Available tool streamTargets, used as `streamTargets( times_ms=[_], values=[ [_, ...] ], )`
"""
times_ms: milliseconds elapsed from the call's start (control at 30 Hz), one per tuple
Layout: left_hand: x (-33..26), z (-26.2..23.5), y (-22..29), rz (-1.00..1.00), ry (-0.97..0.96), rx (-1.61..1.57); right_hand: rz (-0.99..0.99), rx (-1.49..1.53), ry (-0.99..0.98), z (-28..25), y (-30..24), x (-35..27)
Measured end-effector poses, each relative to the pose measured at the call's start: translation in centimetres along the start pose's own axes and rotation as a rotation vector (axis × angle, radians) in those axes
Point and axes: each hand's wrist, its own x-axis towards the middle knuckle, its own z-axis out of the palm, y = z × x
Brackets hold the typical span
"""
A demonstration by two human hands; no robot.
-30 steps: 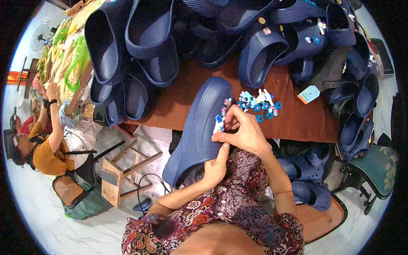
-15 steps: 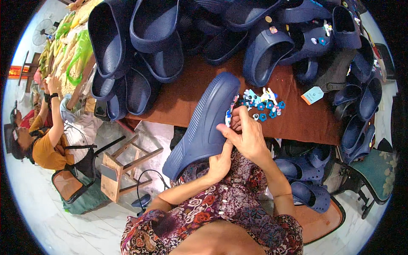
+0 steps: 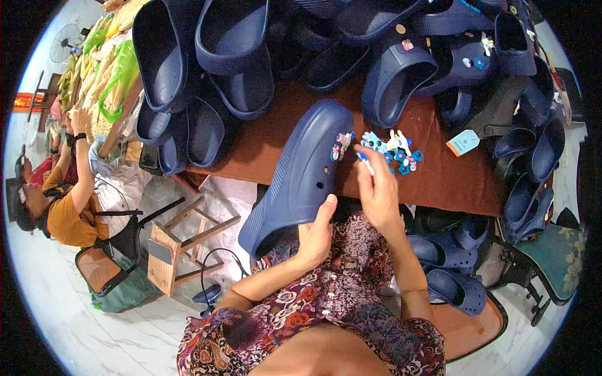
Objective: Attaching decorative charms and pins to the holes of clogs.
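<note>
At the desk's (image 3: 263,141) near edge, the left hand (image 3: 316,235) is gripping a navy clog (image 3: 301,172) by its heel while the right hand (image 3: 376,188) is pinching a small blue charm (image 3: 364,161). A few charms are sitting on the toe; more (image 3: 396,150) are lying loose. The sole is hidden.

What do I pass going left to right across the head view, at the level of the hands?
Seated person in an orange top → wooden stool → navy clog → left hand → right hand → clogs on the floor → green chair.
</note>
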Motion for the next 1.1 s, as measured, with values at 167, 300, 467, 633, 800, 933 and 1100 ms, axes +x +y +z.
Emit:
streamTargets(
  times_ms=[167,300,467,633,800,933,1100],
  values=[
    [0.8,-0.3,2.4,-0.024,-0.004,-0.087,-0.053,-0.329,0.249,-2.1,4.5,0.5],
    [1.0,-1.3,3.9,-0.070,-0.032,-0.107,0.002,-0.613,0.279,-3.5,7.2,1.0],
    [1.0,-1.7,4.8,-0.294,-0.077,-0.214,-0.093,-0.726,0.327,-3.8,8.5,1.0],
    [1.7,-2.2,4.3,-0.386,-0.071,-0.303,-0.023,-0.514,0.269,-3.8,5.8,0.5],
    [2.0,-1.9,4.2,-0.414,-0.080,-0.328,0.009,-0.193,0.084,-0.4,2.7,-1.1],
    [2.2,-1.9,3.5,-0.406,-0.069,-0.335,0.000,-0.286,0.107,0.9,2.3,-1.3],
    [1.5,-1.6,3.3,-0.374,-0.095,-0.301,0.006,-0.299,0.055,1.0,2.2,-1.3]
  ],
)
